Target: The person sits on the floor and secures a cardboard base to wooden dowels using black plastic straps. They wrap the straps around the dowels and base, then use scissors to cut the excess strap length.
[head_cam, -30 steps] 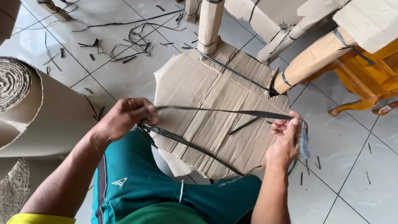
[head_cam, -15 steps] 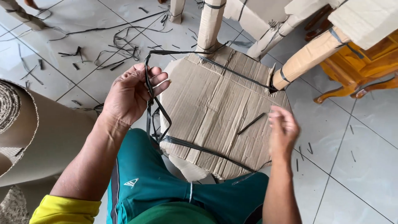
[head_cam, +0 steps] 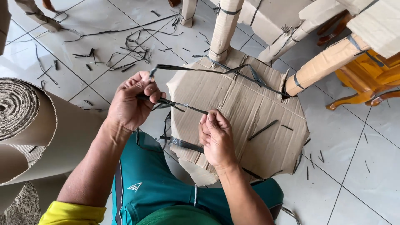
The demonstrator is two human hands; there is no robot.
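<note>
White floor tiles (head_cam: 83, 46) lie scattered with black strap scraps (head_cam: 129, 52), and a cardboard roll (head_cam: 25, 121) stands at the left. Seen from the head, the left hand (head_cam: 131, 104) and right hand (head_cam: 216, 139) are close together, both pinched on the black strap (head_cam: 183, 106) above the cardboard-wrapped piece (head_cam: 246, 112). It seems best to keep the strap tight and flat, fingers near the crossing.

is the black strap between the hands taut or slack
Taut: the thin black plastic strap runs straight from the left hand to the right hand.
</note>
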